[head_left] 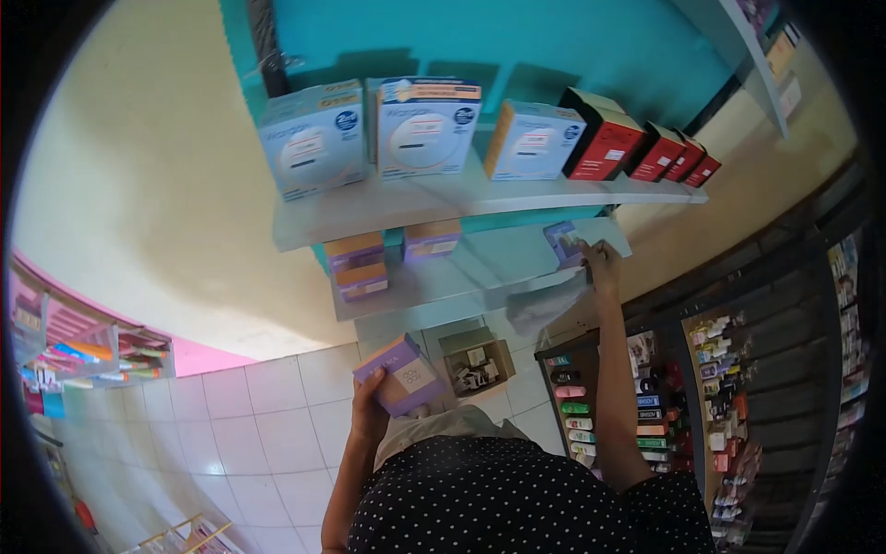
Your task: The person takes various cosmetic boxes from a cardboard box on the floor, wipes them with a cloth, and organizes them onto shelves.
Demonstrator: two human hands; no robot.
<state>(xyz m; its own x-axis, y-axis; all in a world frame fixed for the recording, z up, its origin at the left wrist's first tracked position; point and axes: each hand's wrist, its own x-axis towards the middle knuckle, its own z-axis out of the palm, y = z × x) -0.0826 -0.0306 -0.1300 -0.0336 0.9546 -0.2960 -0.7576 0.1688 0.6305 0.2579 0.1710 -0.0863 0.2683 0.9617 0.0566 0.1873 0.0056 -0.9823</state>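
Observation:
My left hand [371,406] grips a purple and orange carton [403,377] low in front of my body, its printed face turned up. Over at the right end of the lower shelf [498,263], my right hand [602,262] is closed on a thin whitish cloth [546,303] that hangs down past the shelf's front edge. Its fingertips are right at a small purple box [562,243] on that shelf. Farther left on the same shelf are stacked purple and orange boxes [358,268] and another such box [431,239].
Light-blue boxes [426,129] and red boxes [604,138] line the upper shelf [388,196]. An open cardboard box [477,362] with small items sits on the tiled floor [249,415]. Racks of bottles [577,420] stand at right, a pink display [92,337] at left.

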